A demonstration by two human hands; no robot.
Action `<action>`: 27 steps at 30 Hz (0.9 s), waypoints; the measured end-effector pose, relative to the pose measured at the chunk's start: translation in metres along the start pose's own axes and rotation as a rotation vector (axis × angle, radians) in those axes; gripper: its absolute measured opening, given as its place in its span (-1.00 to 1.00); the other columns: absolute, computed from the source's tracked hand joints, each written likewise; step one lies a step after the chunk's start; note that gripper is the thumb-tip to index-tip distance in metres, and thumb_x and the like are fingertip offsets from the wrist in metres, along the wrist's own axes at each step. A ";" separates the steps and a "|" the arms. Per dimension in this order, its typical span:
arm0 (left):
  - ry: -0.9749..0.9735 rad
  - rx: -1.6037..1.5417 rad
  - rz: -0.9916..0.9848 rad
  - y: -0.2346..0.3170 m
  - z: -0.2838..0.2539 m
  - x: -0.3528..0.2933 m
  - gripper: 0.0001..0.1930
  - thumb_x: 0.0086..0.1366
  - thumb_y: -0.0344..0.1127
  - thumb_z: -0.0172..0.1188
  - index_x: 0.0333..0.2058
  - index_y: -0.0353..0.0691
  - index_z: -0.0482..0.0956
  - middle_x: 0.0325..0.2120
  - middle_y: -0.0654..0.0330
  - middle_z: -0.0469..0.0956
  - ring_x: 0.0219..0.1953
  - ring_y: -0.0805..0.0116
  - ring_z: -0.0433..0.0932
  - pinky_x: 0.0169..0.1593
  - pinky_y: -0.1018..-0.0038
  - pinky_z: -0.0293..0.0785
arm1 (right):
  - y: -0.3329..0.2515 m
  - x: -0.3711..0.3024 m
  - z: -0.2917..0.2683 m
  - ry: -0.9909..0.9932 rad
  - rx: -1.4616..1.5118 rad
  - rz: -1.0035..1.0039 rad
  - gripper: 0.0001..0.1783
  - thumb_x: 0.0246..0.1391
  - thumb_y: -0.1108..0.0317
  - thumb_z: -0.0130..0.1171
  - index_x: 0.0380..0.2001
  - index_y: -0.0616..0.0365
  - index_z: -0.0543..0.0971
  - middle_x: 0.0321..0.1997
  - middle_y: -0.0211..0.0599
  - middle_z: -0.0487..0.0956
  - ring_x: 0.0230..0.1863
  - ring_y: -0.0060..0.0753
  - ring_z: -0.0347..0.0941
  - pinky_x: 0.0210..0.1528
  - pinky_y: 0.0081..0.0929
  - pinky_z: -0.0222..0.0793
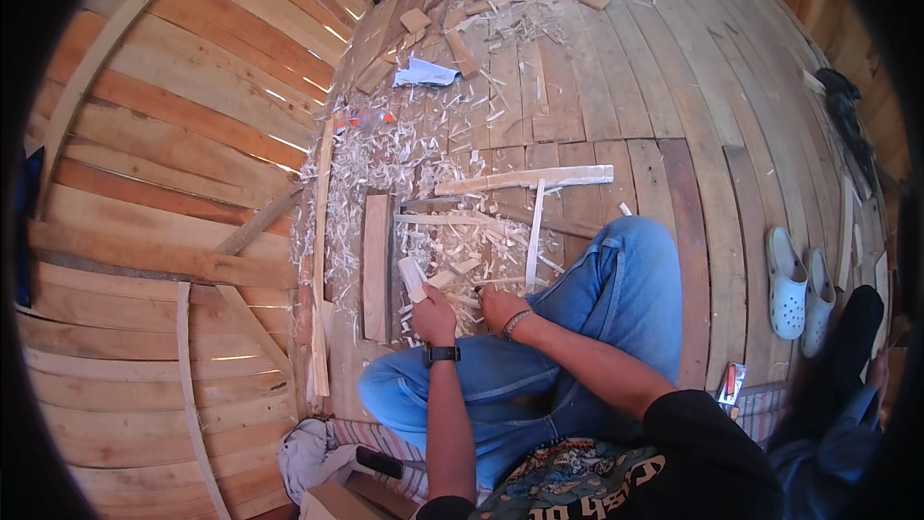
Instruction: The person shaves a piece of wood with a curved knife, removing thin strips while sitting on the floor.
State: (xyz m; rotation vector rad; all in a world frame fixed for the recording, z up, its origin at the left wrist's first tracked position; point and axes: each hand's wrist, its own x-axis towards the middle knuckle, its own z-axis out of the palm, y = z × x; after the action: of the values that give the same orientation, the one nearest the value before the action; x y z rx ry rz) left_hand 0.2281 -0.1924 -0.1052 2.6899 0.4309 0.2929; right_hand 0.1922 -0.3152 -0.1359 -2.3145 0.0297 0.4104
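Observation:
My left hand, with a dark watch on its wrist, is closed round the lower end of a pale, flat piece of wood. The wood's upper end points away from me, tilted a little left. Close by on the right, my right hand is closed, a bracelet on its wrist. A small dark bit shows at its fingers, but what it grips is too small to make out. Wood shavings and thin offcuts lie just beyond both hands. A thick wooden block lies left of my left hand.
A long pale plank piece and a thin upright strip lie ahead. White paper sits among far shavings. At right are grey clogs and another person's dark-clothed leg. A phone rests on cloth near me. A plank wall bounds the left.

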 end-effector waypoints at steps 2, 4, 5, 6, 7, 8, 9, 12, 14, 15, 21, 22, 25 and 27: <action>-0.004 0.072 0.005 -0.012 0.005 0.002 -0.41 0.27 -0.01 -0.28 -0.56 -0.41 0.54 -0.62 -0.22 0.48 -0.52 -0.21 0.46 -0.42 0.01 0.35 | -0.025 -0.011 -0.017 0.030 0.031 -0.015 -0.69 0.13 0.19 -0.19 -0.27 0.27 0.28 -0.43 0.10 0.53 -0.36 0.08 0.50 -0.31 -0.09 0.40; 0.000 0.105 0.016 -0.013 0.005 0.004 -0.41 0.27 -0.01 -0.28 -0.58 -0.40 0.54 -0.63 -0.21 0.47 -0.54 -0.21 0.46 -0.44 0.01 0.35 | -0.026 -0.010 -0.017 0.048 0.058 -0.001 -0.68 0.13 0.18 -0.19 -0.27 0.26 0.28 -0.43 0.09 0.54 -0.36 0.08 0.50 -0.31 -0.09 0.40; -0.005 0.089 0.027 -0.001 0.008 0.002 -0.41 0.27 -0.01 -0.28 -0.58 -0.40 0.54 -0.63 -0.21 0.47 -0.54 -0.21 0.46 -0.44 0.01 0.35 | 0.002 0.001 0.001 0.056 0.058 0.033 -0.68 0.13 0.18 -0.19 -0.27 0.26 0.28 -0.43 0.09 0.54 -0.36 0.08 0.50 -0.31 -0.08 0.40; -0.015 0.082 0.028 0.001 0.011 -0.003 -0.41 0.27 -0.01 -0.28 -0.58 -0.40 0.55 -0.63 -0.20 0.48 -0.54 -0.21 0.46 -0.43 0.02 0.36 | 0.021 0.002 0.015 0.051 0.060 0.068 -0.68 0.13 0.18 -0.19 -0.27 0.26 0.27 -0.43 0.08 0.54 -0.36 0.09 0.50 -0.31 -0.08 0.39; 0.039 -0.037 0.066 -0.007 0.010 0.001 -0.42 0.27 -0.01 -0.29 -0.57 -0.39 0.55 -0.61 -0.19 0.48 -0.53 -0.20 0.47 -0.43 0.02 0.36 | 0.019 0.000 0.019 0.075 0.051 0.017 -0.68 0.13 0.18 -0.19 -0.27 0.26 0.26 -0.43 0.07 0.54 -0.37 0.09 0.50 -0.30 -0.06 0.39; 0.029 -0.011 0.044 -0.009 0.008 0.002 -0.42 0.27 -0.01 -0.29 -0.56 -0.39 0.55 -0.60 -0.19 0.49 -0.52 -0.20 0.47 -0.43 0.02 0.36 | 0.008 -0.001 0.013 0.066 0.054 0.008 -0.69 0.13 0.18 -0.19 -0.27 0.26 0.26 -0.44 0.08 0.54 -0.37 0.09 0.50 -0.31 -0.06 0.39; 0.027 0.009 0.016 -0.008 0.005 0.002 -0.42 0.27 -0.01 -0.29 -0.56 -0.39 0.55 -0.59 -0.20 0.49 -0.52 -0.21 0.47 -0.43 0.03 0.36 | -0.011 -0.006 -0.003 0.058 0.049 -0.009 -0.69 0.13 0.19 -0.19 -0.27 0.26 0.26 -0.44 0.08 0.53 -0.37 0.09 0.50 -0.31 -0.05 0.39; 0.024 0.054 0.018 -0.008 0.005 -0.002 -0.43 0.27 -0.02 -0.28 -0.55 -0.39 0.55 -0.57 -0.20 0.49 -0.51 -0.20 0.47 -0.42 0.03 0.36 | -0.028 -0.015 -0.020 0.071 0.086 -0.030 -0.70 0.13 0.19 -0.19 -0.27 0.25 0.26 -0.45 0.10 0.53 -0.38 0.12 0.49 -0.31 -0.04 0.38; 0.015 0.043 0.017 -0.008 0.008 -0.006 -0.43 0.27 -0.02 -0.28 -0.54 -0.39 0.55 -0.57 -0.20 0.49 -0.50 -0.20 0.47 -0.41 0.04 0.36 | -0.012 -0.015 -0.008 0.074 0.091 0.004 -0.70 0.13 0.19 -0.19 -0.27 0.25 0.25 -0.46 0.12 0.52 -0.39 0.15 0.48 -0.32 -0.03 0.38; 0.014 0.016 0.010 -0.003 0.010 -0.005 -0.43 0.27 -0.02 -0.28 -0.54 -0.39 0.55 -0.57 -0.20 0.49 -0.50 -0.20 0.47 -0.40 0.04 0.37 | 0.010 -0.005 0.012 0.078 0.078 0.035 -0.70 0.13 0.19 -0.19 -0.27 0.25 0.25 -0.46 0.13 0.52 -0.39 0.16 0.47 -0.32 -0.02 0.38; -0.026 0.097 0.009 -0.001 0.004 -0.003 -0.45 0.27 -0.03 -0.27 -0.55 -0.38 0.55 -0.58 -0.20 0.49 -0.49 -0.20 0.47 -0.40 0.03 0.37 | -0.020 -0.011 -0.015 0.094 0.113 -0.020 -0.69 0.13 0.19 -0.21 -0.27 0.27 0.24 -0.48 0.15 0.51 -0.40 0.19 0.47 -0.33 -0.01 0.37; -0.010 0.072 0.024 0.003 0.005 -0.004 -0.45 0.27 -0.03 -0.27 -0.55 -0.38 0.55 -0.58 -0.20 0.49 -0.49 -0.20 0.47 -0.40 0.03 0.37 | -0.014 -0.010 -0.013 0.104 0.118 -0.004 -0.69 0.13 0.19 -0.20 -0.27 0.27 0.24 -0.49 0.16 0.51 -0.41 0.19 0.47 -0.34 -0.01 0.37; 0.041 -0.040 0.030 0.002 0.002 0.000 -0.45 0.27 -0.03 -0.26 -0.55 -0.39 0.54 -0.60 -0.20 0.49 -0.49 -0.20 0.47 -0.39 0.04 0.37 | 0.019 0.007 0.026 0.088 0.088 -0.005 -0.67 0.13 0.17 -0.19 -0.27 0.28 0.23 -0.53 0.14 0.51 -0.44 0.18 0.46 -0.37 -0.01 0.38; 0.009 0.043 -0.025 -0.010 0.001 0.002 -0.45 0.27 -0.03 -0.27 -0.56 -0.39 0.54 -0.59 -0.20 0.49 -0.49 -0.19 0.47 -0.40 0.04 0.37 | -0.019 -0.005 -0.003 0.102 0.092 -0.057 -0.69 0.12 0.20 -0.19 -0.27 0.29 0.24 -0.53 0.15 0.50 -0.44 0.18 0.46 -0.38 -0.02 0.38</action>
State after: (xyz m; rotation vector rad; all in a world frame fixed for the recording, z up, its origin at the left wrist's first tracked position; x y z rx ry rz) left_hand 0.2275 -0.1839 -0.1100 2.7244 0.4782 0.2926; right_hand 0.1908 -0.3042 -0.1195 -2.2376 0.0317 0.2564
